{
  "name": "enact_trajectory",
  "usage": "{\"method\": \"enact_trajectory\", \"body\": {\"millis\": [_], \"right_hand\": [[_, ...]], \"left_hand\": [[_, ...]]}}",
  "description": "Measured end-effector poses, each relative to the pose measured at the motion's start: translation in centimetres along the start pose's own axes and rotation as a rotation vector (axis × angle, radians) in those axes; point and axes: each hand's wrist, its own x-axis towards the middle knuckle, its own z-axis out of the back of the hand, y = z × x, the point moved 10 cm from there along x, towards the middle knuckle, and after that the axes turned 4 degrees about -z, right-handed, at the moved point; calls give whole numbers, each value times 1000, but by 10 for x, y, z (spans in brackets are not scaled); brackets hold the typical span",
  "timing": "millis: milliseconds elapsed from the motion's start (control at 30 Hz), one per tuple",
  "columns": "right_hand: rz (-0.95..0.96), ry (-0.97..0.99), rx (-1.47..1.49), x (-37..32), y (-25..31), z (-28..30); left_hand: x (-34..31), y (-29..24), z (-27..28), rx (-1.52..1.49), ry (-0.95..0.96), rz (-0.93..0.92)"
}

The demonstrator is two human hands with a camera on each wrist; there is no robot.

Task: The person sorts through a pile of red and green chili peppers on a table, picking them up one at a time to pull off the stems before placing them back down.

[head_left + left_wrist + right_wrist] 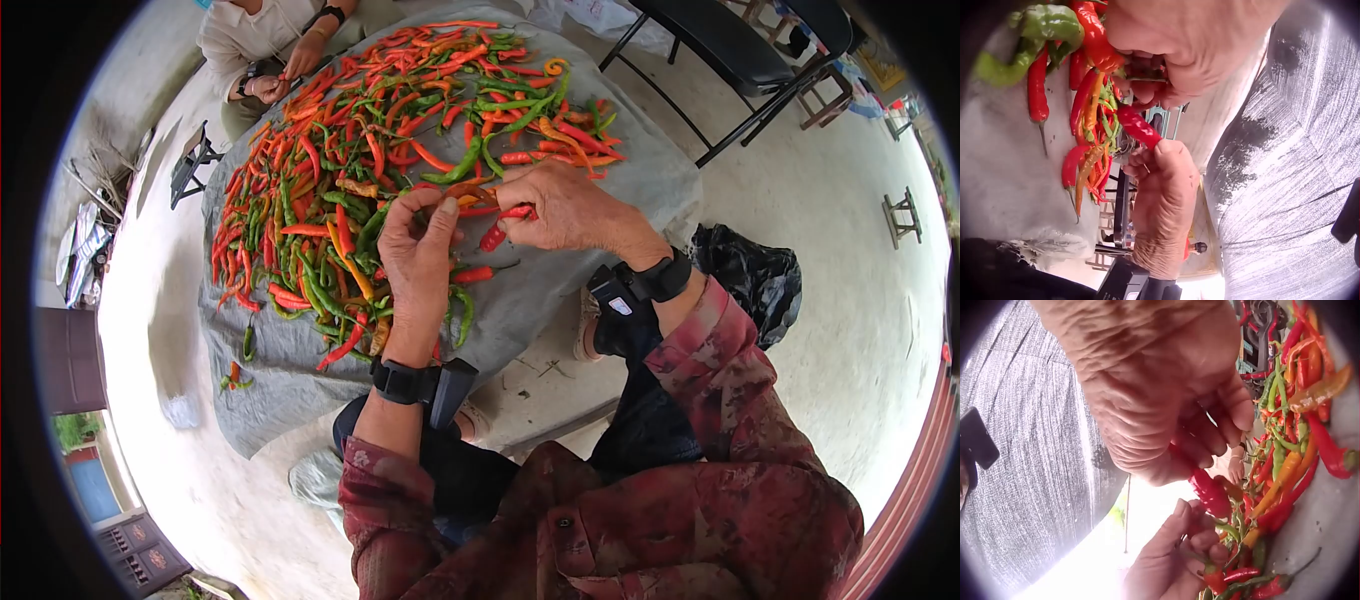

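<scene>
Both hands meet over the near edge of a pepper heap [330, 200]. My right hand [565, 205] [1166, 206] [1147, 394] grips a red pepper [518, 212] [1138, 125] [1210, 494] by one end, thumb and fingers round it. At its other end, the thumb and curled fingers of my left hand [418, 260] [1204, 44] [1175, 562] pinch a green stem [1147, 79]. Whether that stem belongs to this pepper is hard to tell. Another red pepper [492, 238] shows just below my right hand in the head view.
Red, green and orange peppers cover a grey sheet [590, 270]. Across it sits another person [250, 50], hands together. A black folding chair [715, 50] stands at the upper right, a black plastic bag [750, 280] right of my right forearm, and a small stool [902, 217] farther right.
</scene>
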Motion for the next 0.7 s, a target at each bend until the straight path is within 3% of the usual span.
{"method": "enact_trajectory", "body": {"millis": [67,133,233,267,333,367,433,467,533,600,700], "right_hand": [[-45,28,93,-2,-10,4],[-82,61,180,-2,-25,12],[-336,-320,685,-9,-84,55],[-336,-319,684,-9,-94,57],[-336,-565,252,-20,-103,84],[-335,-564,252,-21,-108,80],[-168,-785,-75,-29,-75,97],[-164,-786,-74,-29,-70,93],[-269,-450,92,-10,-61,58],[-206,86,324,6,-40,-3],[-250,-57,578,7,-12,-12]], "left_hand": [[1,-4,18,-89,-131,18],[4,-1,27,-142,-144,30],[5,3,33,-234,-158,49],[4,3,30,-242,-147,83],[0,1,27,-251,-137,117],[-1,0,23,-246,-99,122],[-2,1,18,-241,-64,124],[-1,-3,13,-243,-25,60],[-2,-9,6,-233,29,-16],[-3,-11,2,-148,71,-63],[-5,-18,-8,-26,120,-147]]}}
